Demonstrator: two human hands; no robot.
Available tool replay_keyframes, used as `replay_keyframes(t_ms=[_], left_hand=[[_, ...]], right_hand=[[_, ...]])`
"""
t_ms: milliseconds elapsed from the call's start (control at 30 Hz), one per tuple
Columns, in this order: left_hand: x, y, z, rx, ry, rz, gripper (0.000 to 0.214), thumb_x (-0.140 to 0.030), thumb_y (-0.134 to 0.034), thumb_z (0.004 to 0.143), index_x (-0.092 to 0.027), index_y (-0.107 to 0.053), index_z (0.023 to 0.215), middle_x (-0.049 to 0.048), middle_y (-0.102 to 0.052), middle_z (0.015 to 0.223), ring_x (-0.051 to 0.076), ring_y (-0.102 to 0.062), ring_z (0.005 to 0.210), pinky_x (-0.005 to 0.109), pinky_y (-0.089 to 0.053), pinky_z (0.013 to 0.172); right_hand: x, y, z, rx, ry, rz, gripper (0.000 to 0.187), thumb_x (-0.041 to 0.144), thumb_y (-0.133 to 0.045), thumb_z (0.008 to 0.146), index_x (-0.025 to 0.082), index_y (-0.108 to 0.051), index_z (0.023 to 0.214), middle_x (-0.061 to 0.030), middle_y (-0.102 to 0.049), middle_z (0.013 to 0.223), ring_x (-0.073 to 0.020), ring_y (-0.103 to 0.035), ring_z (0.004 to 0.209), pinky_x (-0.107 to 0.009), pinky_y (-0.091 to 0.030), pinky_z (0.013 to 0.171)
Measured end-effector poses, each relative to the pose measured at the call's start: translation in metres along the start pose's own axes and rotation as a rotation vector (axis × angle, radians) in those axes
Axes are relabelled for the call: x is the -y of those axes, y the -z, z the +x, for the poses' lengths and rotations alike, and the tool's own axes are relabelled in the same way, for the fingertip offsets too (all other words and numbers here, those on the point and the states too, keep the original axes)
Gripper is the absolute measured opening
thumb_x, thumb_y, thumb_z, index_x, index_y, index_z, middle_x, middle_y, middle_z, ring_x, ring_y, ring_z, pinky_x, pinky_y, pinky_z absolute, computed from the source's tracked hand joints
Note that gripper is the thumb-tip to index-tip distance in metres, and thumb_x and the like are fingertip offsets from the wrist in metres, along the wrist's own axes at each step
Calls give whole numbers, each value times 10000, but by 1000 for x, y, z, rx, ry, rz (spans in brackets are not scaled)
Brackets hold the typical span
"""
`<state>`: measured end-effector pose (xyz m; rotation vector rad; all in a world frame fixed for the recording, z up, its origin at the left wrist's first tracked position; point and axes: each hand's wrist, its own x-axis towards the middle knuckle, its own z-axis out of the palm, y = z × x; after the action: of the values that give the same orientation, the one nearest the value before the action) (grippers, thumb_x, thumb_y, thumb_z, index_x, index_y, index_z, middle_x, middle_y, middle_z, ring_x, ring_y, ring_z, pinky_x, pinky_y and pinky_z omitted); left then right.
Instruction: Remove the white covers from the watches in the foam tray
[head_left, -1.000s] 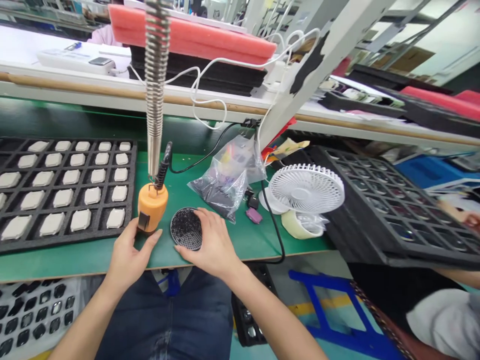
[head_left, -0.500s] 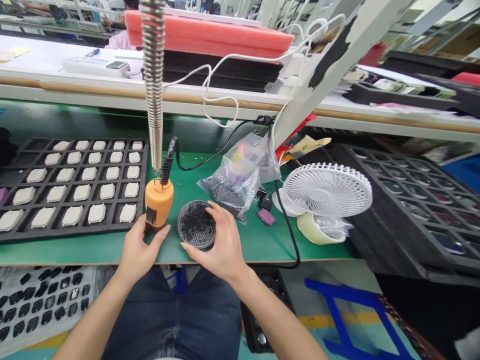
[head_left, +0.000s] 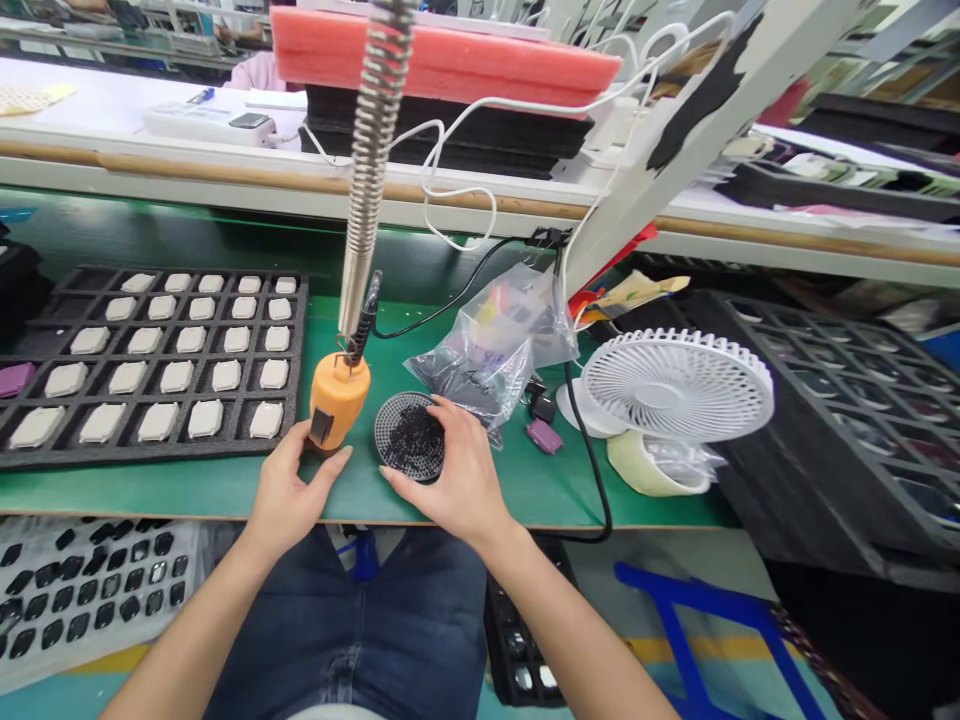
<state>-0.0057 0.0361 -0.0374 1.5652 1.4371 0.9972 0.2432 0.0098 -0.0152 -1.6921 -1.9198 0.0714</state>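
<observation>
My left hand [head_left: 295, 492] is closed around the lower end of an orange electric screwdriver [head_left: 339, 398], which hangs tilted from a coiled metal spring. Its tip is hidden behind the hand. My right hand [head_left: 457, 470] grips the near and right rim of a round, dark dish [head_left: 388, 432] with a dotted base, thumb at the front and fingers on the far side. Small black pieces, probably screws, lie heaped [head_left: 416, 440] in the dish. The screwdriver and the dish are side by side and apart.
A black foam tray [head_left: 296, 400] with rows of white square parts lies left. Behind the dish is a clear plastic bag [head_left: 480, 370]. To the right are a purple piece [head_left: 544, 436], a black cable [head_left: 592, 470], a white fan [head_left: 675, 385] and stacked dark trays [head_left: 810, 470].
The view has shifted slightly. The spring leans more to the right at its top, and the screwdriver tilts with it. The black pieces in the dish have slid toward its near right side.
</observation>
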Motion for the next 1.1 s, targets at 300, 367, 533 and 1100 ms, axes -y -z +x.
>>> replay_keyframes(t_ms=[300, 367, 533, 1100], left_hand=[[-10, 0, 1, 46, 7, 81, 612, -675, -653, 892, -229, -638, 1311, 83, -700, 1319, 210, -679, 1206, 338, -542, 1061], [-13, -1, 0, 36, -2, 105, 632, -703, -649, 876, -222, -643, 1286, 93, -690, 1314, 234, -664, 1215, 358, -537, 1043], [-20, -10, -8, -7, -24, 173, 702, -759, -592, 875, -226, -572, 1332, 92, -664, 1239, 241, -639, 1117, 406, -525, 1010], [-35, -34, -52, -127, -80, 400, 843, -875, -451, 869, -147, -519, 1288, 143, -584, 1239, 298, -578, 1188, 487, -497, 1049]], right_hand=[[-22, 20, 4, 126, -148, 3, 764, 727, -586, 927, 149, -564, 1426, -130, -508, 1455, -191, -480, 1415, -458, -457, 1258], [-41, 37, 9, 11, -326, -6, 627, 631, -536, 996, 124, -586, 1363, -115, -580, 1320, -132, -565, 1264, -381, -526, 1173], [-89, 64, 33, -134, -679, 20, 550, 532, -552, 1017, 92, -572, 1346, -96, -609, 1203, -99, -604, 1138, -318, -577, 1067], [-85, 67, 82, -348, -678, 415, 555, 592, -512, 1024, 69, -620, 1177, -58, -618, 1008, -50, -600, 959, -221, -580, 916]])
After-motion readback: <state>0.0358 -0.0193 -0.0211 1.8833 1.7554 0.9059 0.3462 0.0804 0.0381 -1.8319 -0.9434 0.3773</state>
